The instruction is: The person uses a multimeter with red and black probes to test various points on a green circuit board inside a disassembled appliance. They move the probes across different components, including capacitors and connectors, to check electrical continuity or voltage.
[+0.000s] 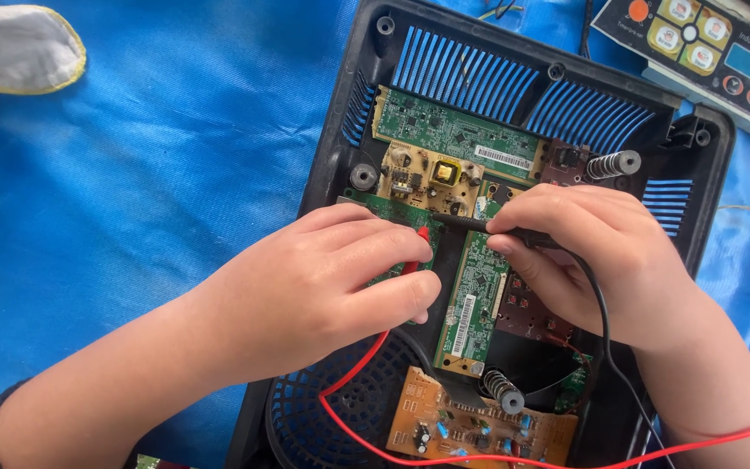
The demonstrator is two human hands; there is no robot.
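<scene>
1. Nearest the camera, the left forearm enters from the lower left corner, and the left hand (323,287) lies over the left half of the black plastic housing (340,156), which serves as landmark for all that follows.
2. Left-hand fingers are curled narrow and pinch the red probe (417,252); its tip points up at the green board under the fingertips, inside the housing. Contact with the board cannot be confirmed.
3. Left of the housing, well apart from it at the upper left corner of the view, a white cloth item with yellow edging (19,48) lies on the blue tarpaulin (158,174).
4. Inside the housing, centre: a long green circuit board (470,295) stands lengthwise; above it a tan board with a yellow component (427,178); above that a wide green board (457,135).
5. At the housing's lower edge, an orange-brown board (479,430) lies beside a coil spring (503,391).
6. A red lead (349,417) loops across the housing's lower part.
7. Right hand (592,260) lies over the housing's right half, fingers closed narrow around the black probe (470,224), held level, tip toward the left.
8. Beyond the housing's upper right corner, a control panel with round buttons (705,43) lies on the tarpaulin.
</scene>
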